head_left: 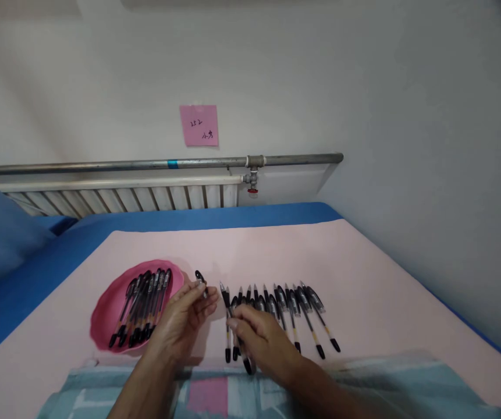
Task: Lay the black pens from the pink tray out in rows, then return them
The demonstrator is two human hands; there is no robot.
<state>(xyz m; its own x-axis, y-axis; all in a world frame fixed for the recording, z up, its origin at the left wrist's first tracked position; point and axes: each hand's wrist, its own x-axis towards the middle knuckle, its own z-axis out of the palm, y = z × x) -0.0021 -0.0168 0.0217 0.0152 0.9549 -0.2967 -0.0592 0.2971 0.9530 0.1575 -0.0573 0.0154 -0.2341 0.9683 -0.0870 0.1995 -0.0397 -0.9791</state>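
My left hand (187, 317) pinches a black pen cap (201, 278) between thumb and fingertips, just right of a pink tray (102, 320). The tray holds several capped black pens (143, 305). My right hand (261, 337) is closed round an uncapped pen (229, 307) whose tip points up and away from me. That hand rests at the left end of a row of several uncapped pens (294, 311) lying side by side on the pink sheet (363, 273). Loose caps lie at the top of the row.
The pink sheet covers a blue mattress (233, 216). A patterned cloth (398, 384) lies along the near edge. Behind stand a radiator (119, 198), a metal pipe (145, 164) with a red valve (252, 190), and a pink note (198, 125) on the wall.
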